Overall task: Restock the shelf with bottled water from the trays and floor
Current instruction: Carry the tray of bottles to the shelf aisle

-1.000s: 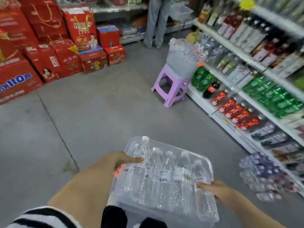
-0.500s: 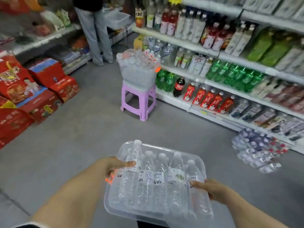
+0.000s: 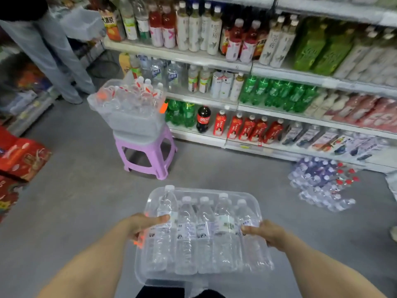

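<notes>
I hold a clear plastic tray (image 3: 150, 276) in front of me, with several water bottles (image 3: 204, 235) lying side by side in it. My left hand (image 3: 141, 225) grips the tray's left rim, thumb over a bottle. My right hand (image 3: 263, 232) grips its right rim. A second clear tray (image 3: 133, 123) heaped with water bottles stands on a purple stool (image 3: 148, 155). More water bottles (image 3: 322, 181) lie in a pile on the floor by the shelf (image 3: 236, 145) of drinks.
A person's legs (image 3: 55, 61) stand at the far left end of the aisle. Red gift boxes (image 3: 21, 158) are stacked along the left. Grey floor (image 3: 75, 201) lies open between me, the stool and the shelf.
The view has swung right and moved nearer: the drinks shelf and stool now sit straight ahead and larger. Both hands keep the same grip on the tray.
</notes>
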The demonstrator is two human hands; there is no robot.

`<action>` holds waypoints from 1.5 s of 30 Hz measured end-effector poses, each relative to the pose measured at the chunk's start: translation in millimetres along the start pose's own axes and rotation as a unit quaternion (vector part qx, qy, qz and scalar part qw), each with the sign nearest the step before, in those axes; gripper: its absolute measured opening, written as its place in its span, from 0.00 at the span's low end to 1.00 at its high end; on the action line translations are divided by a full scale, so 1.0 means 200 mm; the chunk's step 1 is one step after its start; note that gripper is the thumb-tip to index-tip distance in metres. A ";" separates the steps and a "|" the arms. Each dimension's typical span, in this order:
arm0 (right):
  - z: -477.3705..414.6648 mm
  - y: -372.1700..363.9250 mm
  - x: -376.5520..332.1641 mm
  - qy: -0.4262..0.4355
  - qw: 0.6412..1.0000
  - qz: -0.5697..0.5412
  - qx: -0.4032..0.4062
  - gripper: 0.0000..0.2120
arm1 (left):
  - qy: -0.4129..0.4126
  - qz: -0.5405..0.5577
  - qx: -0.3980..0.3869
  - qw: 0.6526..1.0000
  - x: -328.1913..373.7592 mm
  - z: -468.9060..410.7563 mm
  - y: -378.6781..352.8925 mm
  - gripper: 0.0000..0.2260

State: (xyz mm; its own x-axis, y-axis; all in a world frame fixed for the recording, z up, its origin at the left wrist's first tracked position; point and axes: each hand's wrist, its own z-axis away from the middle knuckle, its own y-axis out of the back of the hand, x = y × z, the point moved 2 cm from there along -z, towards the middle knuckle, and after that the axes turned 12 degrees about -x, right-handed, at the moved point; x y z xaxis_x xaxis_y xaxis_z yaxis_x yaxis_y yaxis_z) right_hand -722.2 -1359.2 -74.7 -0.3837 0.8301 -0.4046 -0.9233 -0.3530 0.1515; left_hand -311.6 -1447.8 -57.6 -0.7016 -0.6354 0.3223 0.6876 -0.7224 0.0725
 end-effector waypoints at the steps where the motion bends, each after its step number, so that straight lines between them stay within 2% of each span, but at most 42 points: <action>1: -0.04 0.05 -0.07 -0.003 1.000 -0.001 0.012 0.37 | -0.005 -0.008 0.000 1.000 0.09 -0.05 0.06 0.59; 4: -0.15 0.18 -0.26 -0.006 0.999 -0.020 0.049 0.33 | -0.017 -0.023 -0.013 1.000 0.39 -0.20 0.26 0.58; 6: -0.24 0.28 -0.38 -0.003 0.997 -0.054 0.053 0.25 | -0.017 -0.032 -0.025 0.999 0.60 -0.30 0.37 0.53; 9: -0.33 0.41 -0.53 0.007 0.995 -0.080 0.051 0.16 | -0.023 -0.059 -0.047 0.997 0.86 -0.42 0.52 0.54; 11: -0.42 0.50 -0.61 0.013 0.995 -0.086 0.055 0.17 | -0.029 -0.087 -0.032 0.995 1.04 -0.50 0.62 0.58; 15: -0.62 0.72 -0.73 0.011 0.992 -0.109 0.070 0.24 | -0.012 -0.102 -0.016 0.995 1.37 -0.70 0.78 0.59; 18: -0.80 0.89 -0.78 0.005 0.990 -0.127 0.065 0.24 | -0.003 -0.128 0.001 0.992 1.55 -0.90 0.84 0.64; 22: -1.05 1.11 -0.82 0.006 0.989 -0.130 0.067 0.33 | 0.034 -0.145 0.012 0.989 1.79 -1.11 0.84 0.59; 23: -1.11 1.16 -0.84 0.011 0.989 -0.135 0.066 0.34 | 0.040 -0.136 0.012 0.990 1.83 -1.17 0.83 0.55; 24: -1.16 1.21 -0.86 0.012 0.988 -0.139 0.063 0.31 | 0.045 -0.130 0.012 0.990 1.87 -1.23 0.83 0.51; 26: -1.25 1.29 -0.91 0.026 0.987 -0.149 0.057 0.18 | 0.055 -0.134 0.009 0.989 1.95 -1.35 0.83 0.47; 28: -1.36 1.38 -0.94 0.043 0.987 -0.146 0.054 0.11 | 0.064 -0.142 0.021 0.988 2.00 -1.48 0.83 0.39; 31: -1.59 1.47 -0.91 0.037 0.987 -0.142 0.061 0.11 | 0.068 -0.131 0.026 0.989 2.06 -1.71 0.83 0.32; 34: -1.82 1.54 -0.87 0.019 0.987 -0.144 0.068 0.14 | 0.070 -0.118 0.015 0.990 2.10 -1.93 0.84 0.32; 38: -2.15 1.61 -0.82 0.012 0.987 -0.141 0.073 0.13 | 0.053 -0.066 0.002 0.996 2.10 -2.34 0.85 0.51; 42: -2.48 1.68 -0.75 -0.002 0.989 -0.131 0.075 0.15 | 0.042 -0.077 -0.002 0.996 2.12 -2.68 0.83 0.47; 45: -2.72 1.75 -0.67 -0.007 0.989 -0.118 0.087 0.25 | 0.041 -0.125 0.005 0.991 2.14 -2.93 0.82 0.47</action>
State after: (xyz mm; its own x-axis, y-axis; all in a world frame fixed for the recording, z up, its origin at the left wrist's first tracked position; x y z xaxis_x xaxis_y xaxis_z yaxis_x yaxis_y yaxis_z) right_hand -984.1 -1829.0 -458.2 -0.1570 0.8868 -0.4346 -0.9756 -0.0708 0.2080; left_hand -607.8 -1997.5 -460.1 -0.8629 -0.4572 0.2155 0.4919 -0.8575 0.1505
